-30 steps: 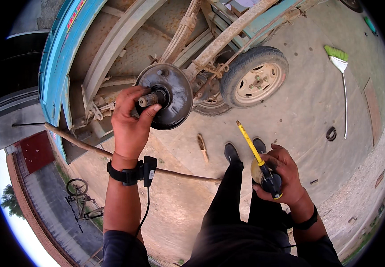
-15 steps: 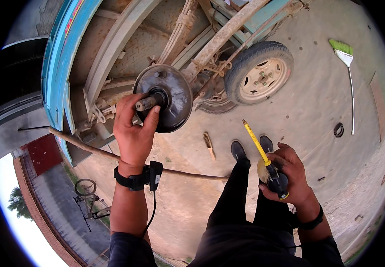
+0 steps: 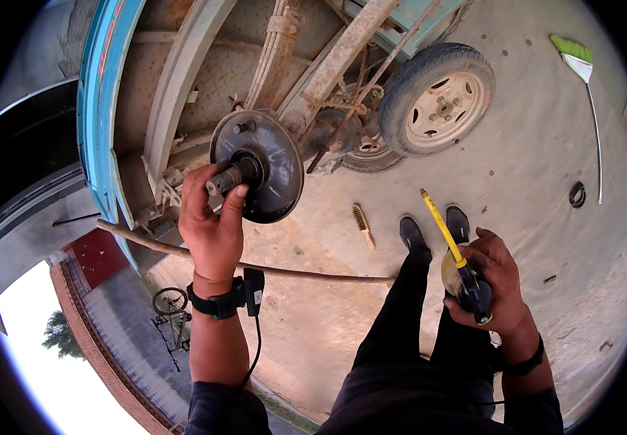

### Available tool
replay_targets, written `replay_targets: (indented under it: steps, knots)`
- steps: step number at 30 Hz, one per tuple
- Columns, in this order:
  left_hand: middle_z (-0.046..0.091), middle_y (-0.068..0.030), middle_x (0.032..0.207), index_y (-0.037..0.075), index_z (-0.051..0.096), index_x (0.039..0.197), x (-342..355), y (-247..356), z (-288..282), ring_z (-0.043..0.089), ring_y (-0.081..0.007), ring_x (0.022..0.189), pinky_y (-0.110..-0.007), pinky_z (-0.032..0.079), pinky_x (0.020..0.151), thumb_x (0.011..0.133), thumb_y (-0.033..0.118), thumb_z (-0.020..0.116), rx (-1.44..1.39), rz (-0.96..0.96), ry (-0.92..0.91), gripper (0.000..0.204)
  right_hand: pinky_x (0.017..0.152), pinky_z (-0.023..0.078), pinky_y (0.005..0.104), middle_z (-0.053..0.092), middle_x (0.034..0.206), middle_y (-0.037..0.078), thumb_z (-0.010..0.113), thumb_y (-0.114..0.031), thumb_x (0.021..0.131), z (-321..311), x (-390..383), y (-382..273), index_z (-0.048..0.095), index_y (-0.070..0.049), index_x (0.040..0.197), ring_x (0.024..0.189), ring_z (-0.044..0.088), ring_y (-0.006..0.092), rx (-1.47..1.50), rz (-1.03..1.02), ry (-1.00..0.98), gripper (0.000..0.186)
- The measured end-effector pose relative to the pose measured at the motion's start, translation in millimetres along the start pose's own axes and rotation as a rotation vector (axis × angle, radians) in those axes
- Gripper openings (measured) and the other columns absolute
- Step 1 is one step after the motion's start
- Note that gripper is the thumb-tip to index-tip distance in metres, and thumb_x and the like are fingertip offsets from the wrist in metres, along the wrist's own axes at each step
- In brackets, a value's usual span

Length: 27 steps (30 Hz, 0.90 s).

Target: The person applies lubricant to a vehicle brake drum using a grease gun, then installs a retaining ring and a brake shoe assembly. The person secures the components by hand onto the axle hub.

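Axle stub (image 3: 225, 179) gripped by left hand (image 3: 212, 225), pointing lower-left from brake plate (image 3: 270, 156).

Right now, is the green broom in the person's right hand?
No, the right hand holds a yellow-shafted screwdriver, while the green broom lies apart on the ground.

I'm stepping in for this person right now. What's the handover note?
Left hand: fingers wrapped round the axle stub at the middle of the bare brake plate.
Right hand: holds a yellow-shafted screwdriver and a small round tin.
Nearby: wire brush on the ground, spare wheel against the cart.
Done: wheel off this hub.
Left: cannot tell.
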<state>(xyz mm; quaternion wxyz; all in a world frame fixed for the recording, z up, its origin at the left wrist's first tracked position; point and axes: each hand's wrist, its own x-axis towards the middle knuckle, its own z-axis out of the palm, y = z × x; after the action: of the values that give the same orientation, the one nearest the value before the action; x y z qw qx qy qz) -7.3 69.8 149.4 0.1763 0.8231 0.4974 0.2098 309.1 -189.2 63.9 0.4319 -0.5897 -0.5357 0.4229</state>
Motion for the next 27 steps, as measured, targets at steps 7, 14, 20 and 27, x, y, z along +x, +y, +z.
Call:
replay_targets:
  steps: [7, 14, 20, 27]
  knots:
    - [0.069, -0.0106, 0.117, 0.001, 0.067, 0.121, -1.7, -3.6, -1.7, 0.066, -0.0247, 0.108, -0.033, 0.051, 0.098, 0.087, 0.001, 0.083, -0.010, -0.064, -0.021, 0.038, 0.107, 0.048, 0.0539, 0.065, 0.103, 0.009, 0.091, -0.024, 0.066, -3.4, 2.3, 4.3, 0.069, -0.009, 0.132, 0.093, 0.063, 0.0290, 0.007, -0.008, 0.000, 0.071]
    - [0.069, -0.0101, 0.113, 0.002, 0.068, 0.119, 0.5, -4.6, -1.4, 0.066, -0.0245, 0.104, -0.033, 0.052, 0.096, 0.085, 0.000, 0.085, -0.006, -0.017, -0.037, 0.038, 0.107, 0.047, 0.0538, 0.066, 0.104, 0.008, 0.091, -0.022, 0.067, -0.7, 7.8, 1.8, 0.070, -0.008, 0.132, 0.093, 0.063, 0.0287, 0.046, -0.019, 0.023, 0.069]
    - [0.069, -0.0097, 0.113, 0.003, 0.069, 0.118, 4.9, -3.3, -3.9, 0.066, -0.0244, 0.104, -0.034, 0.052, 0.093, 0.084, 0.003, 0.086, -0.013, -0.009, -0.067, 0.039, 0.108, 0.047, 0.0556, 0.066, 0.104, 0.008, 0.091, -0.024, 0.067, 0.9, 11.5, -8.5, 0.072, -0.010, 0.130, 0.095, 0.065, 0.0278, 0.025, -0.060, -0.010, 0.067]
    - [0.069, -0.0089, 0.117, 0.005, 0.067, 0.126, -16.7, 3.5, -11.7, 0.065, -0.0236, 0.105, -0.033, 0.052, 0.087, 0.085, 0.008, 0.087, 0.043, -0.123, 0.100, 0.046, 0.108, 0.047, 0.0602, 0.065, 0.101, 0.007, 0.092, -0.026, 0.067, 12.4, 23.5, -47.6, 0.073, -0.013, 0.130, 0.097, 0.066, 0.0290, 0.006, -0.114, -0.073, 0.067]
